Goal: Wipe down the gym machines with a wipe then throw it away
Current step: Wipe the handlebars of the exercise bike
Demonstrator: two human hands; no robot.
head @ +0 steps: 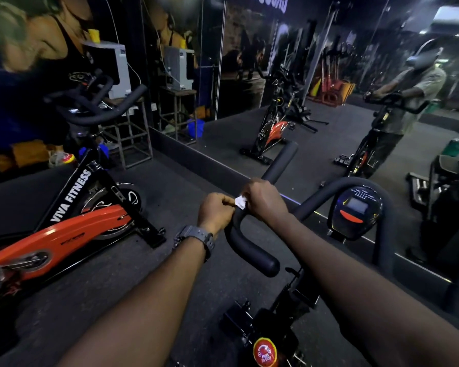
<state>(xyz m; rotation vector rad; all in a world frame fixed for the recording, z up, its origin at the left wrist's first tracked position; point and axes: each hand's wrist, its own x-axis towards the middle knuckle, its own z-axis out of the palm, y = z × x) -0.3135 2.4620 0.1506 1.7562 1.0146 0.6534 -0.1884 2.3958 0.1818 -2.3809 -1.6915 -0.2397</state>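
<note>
Your right hand (266, 201) is wrapped over the bike's left handlebar (252, 247), fingers curled around the bar with the white wipe (241, 202) bunched under them — only a small corner of it shows at the hand's left edge. Your left hand (215, 211) sits just beside it, fingers curled, seemingly pinching that loose corner; you cannot tell for sure from here. The bar's long axis runs from the rounded end near you, up and away toward the mirror (329, 88), so the next wiping stroke likely slides along that line. Your right hand is the one on the bar and better placed to lead. The console (355, 207) sits off to the right, untouched. No bin is clearly identifiable for the throw-away step.
</note>
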